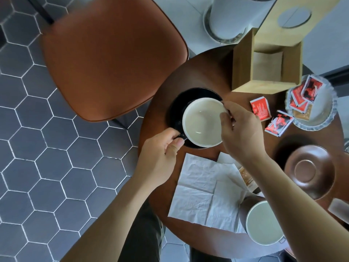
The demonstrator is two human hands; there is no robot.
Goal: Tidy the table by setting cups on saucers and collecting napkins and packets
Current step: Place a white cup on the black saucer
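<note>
I am on the first cup-to-saucer step. My left hand [160,154] has its fingers [178,142] pinching the black handle of the cup [203,122], and my right hand [239,129] has its fingertips pressed on the cup's rim at about three o'clock, steadying it. The cup sits over the black saucer [181,103] near the nine o'clock edge of the round worktop [204,72]; I judge it is just landing or already seated, but I cannot tell whether its base is touching. It sits off-centre toward five o'clock on the saucer.

The cup is black outside and cream-white inside, empty, with a glossy glint at the bottom. It looks smooth and heavy enough to slide, so I should centre it before I let go.

Next I would turn to the second cup [264,224] at five o'clock, near my right forearm, which stands partly on the white napkins [204,190]. It belongs on the brown saucer [309,171] at four o'clock, which stands bare. Lifting that cup frees the napkins lying flat at six o'clock, with a brown packet [247,177] tucked in among them.

Two red packets [260,108] lie loose at two o'clock, just beside the glass dish [321,118] that holds more of them. The open wooden box [266,70] stands at twelve o'clock.
</note>
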